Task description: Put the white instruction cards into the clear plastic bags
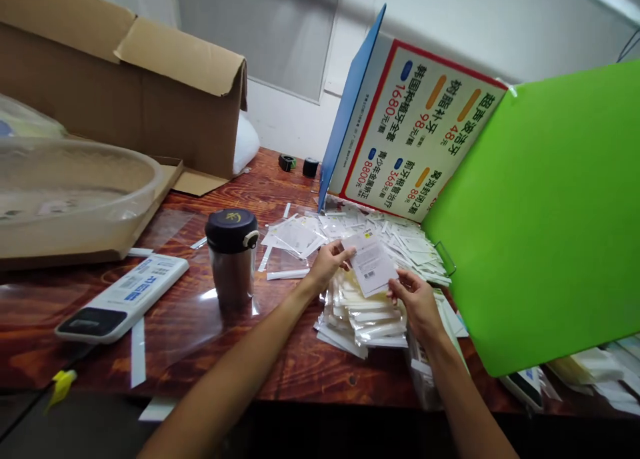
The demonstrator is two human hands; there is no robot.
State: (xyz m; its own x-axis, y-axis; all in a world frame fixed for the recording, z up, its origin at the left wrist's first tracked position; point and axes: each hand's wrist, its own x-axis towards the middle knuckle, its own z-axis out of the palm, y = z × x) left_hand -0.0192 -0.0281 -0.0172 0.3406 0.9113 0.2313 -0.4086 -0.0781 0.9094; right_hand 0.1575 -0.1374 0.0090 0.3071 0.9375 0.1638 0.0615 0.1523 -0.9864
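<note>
Between both hands I hold a white printed card with a barcode and a small yellow mark. My left hand pinches its upper left edge. My right hand grips the lower right corner between thumb and fingers. Just below the card, a stack of clear-wrapped packets stands on the table. A loose heap of white cards spreads behind it, against the upright boards. Left of the heap lie a few clear plastic sleeves.
A dark-lidded tumbler stands left of my arms. Farther left are a white power bank, a translucent basin and a cardboard box. A green board and a printed sign rise on the right.
</note>
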